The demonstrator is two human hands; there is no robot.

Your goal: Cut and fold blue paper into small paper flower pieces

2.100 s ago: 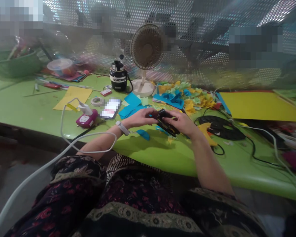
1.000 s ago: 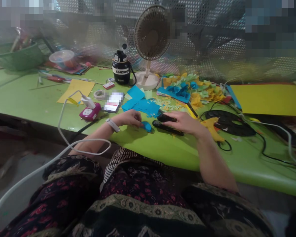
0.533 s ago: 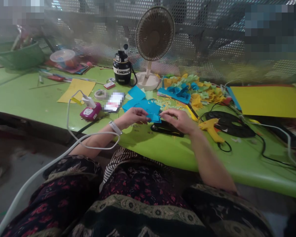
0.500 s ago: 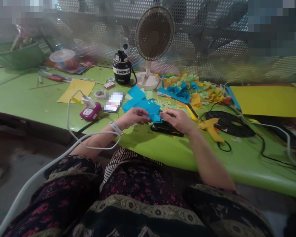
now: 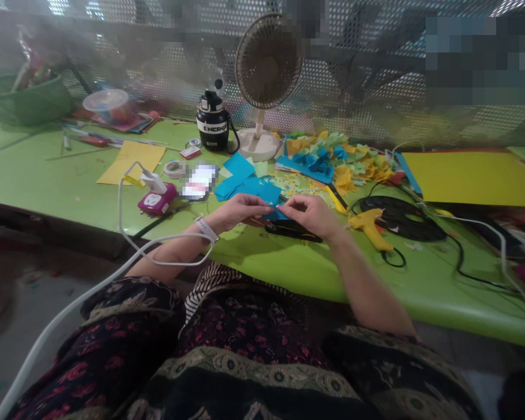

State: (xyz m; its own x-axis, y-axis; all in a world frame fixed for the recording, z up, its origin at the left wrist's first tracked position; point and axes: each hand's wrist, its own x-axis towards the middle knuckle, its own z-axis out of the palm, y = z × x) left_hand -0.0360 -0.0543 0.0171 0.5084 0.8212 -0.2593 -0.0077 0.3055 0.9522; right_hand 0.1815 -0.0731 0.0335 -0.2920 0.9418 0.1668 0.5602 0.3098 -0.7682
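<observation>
Both my hands meet over the front of the green table (image 5: pixel 48 175). My left hand (image 5: pixel 240 209), with a white watch at the wrist, pinches one side of a small blue paper piece (image 5: pixel 276 214). My right hand (image 5: pixel 310 213) pinches its other side, fingertips almost touching the left ones. A black stapler (image 5: pixel 294 232) lies on the table just under and behind my right hand. More blue paper sheets (image 5: pixel 245 182) lie right beyond my hands.
A yellow glue gun (image 5: pixel 370 224) with black cables lies to the right. A heap of folded coloured papers (image 5: pixel 336 163), a small fan (image 5: pixel 265 81) and a black bottle (image 5: pixel 212 128) stand behind. A pink plug adapter (image 5: pixel 155 201), a phone (image 5: pixel 196 182) and tape roll (image 5: pixel 173 168) are at left.
My hands let go of the black stapler and set it on the table. My left hand picked up the small blue paper piece, and now both hands pinch it.
</observation>
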